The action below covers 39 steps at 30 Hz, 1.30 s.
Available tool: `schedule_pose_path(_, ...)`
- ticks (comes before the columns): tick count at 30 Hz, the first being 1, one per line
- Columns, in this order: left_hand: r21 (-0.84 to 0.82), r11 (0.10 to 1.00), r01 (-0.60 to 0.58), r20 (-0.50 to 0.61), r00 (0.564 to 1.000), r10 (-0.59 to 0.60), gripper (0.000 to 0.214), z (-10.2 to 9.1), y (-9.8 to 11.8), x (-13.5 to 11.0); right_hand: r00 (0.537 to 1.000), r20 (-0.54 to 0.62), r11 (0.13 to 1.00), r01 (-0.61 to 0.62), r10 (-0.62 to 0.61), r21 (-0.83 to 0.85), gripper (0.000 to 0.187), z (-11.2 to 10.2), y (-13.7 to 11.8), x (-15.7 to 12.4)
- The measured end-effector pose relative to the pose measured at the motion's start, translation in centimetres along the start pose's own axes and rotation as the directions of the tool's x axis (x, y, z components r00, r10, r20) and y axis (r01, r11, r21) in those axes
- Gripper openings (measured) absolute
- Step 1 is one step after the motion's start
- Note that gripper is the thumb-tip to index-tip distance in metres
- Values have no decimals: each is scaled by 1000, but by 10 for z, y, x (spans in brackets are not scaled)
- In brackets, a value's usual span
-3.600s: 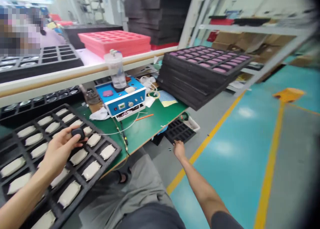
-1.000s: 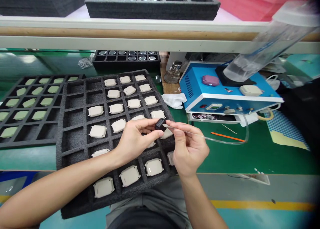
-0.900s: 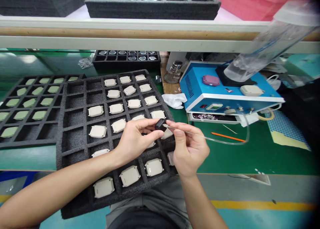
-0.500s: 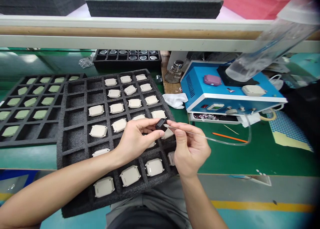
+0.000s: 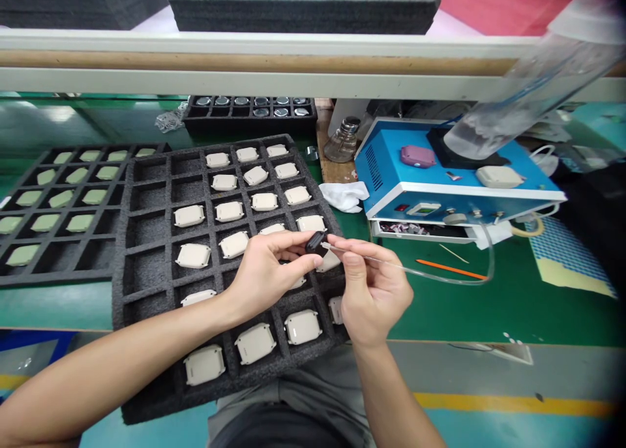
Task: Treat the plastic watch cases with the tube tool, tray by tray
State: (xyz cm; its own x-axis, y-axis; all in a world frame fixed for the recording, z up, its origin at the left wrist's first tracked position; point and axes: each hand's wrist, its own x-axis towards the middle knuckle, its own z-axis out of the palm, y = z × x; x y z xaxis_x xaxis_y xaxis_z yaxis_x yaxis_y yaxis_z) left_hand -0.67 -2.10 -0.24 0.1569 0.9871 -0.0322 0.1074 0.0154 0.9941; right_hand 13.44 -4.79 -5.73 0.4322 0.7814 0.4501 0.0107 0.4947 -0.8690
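My left hand [image 5: 267, 272] pinches a small black part [image 5: 315, 242] between thumb and fingers, above the near right side of a black foam tray [image 5: 147, 239]. My right hand [image 5: 372, 288] is closed on the thin tip of a clear tube [image 5: 440, 277], and the tip touches the black part. The tube curves back to a blue machine [image 5: 440, 187]. Several beige square casings [image 5: 192, 255] lie in the tray's cells.
A second foam tray [image 5: 53, 265] with greenish casings lies at the left. Another tray [image 5: 249, 112] of round metal parts sits at the back. A white cloth [image 5: 345, 197], an orange stick [image 5: 443, 269] and a clear bottle [image 5: 518, 102] are near the machine. A shelf rail [image 5: 244, 63] crosses overhead.
3.6 s ago my right hand reached down toward the floor while the left held the black part. Now both hands meet over the tray. In the last second they have barely moved.
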Motion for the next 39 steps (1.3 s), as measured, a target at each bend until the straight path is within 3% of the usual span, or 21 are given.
schedule_pose_path(39, 69, 998, 3, -69, 998, 2, 37, 0, 0, 3, 996, 84, 998, 6, -12, 69, 8, 3, 0, 7)
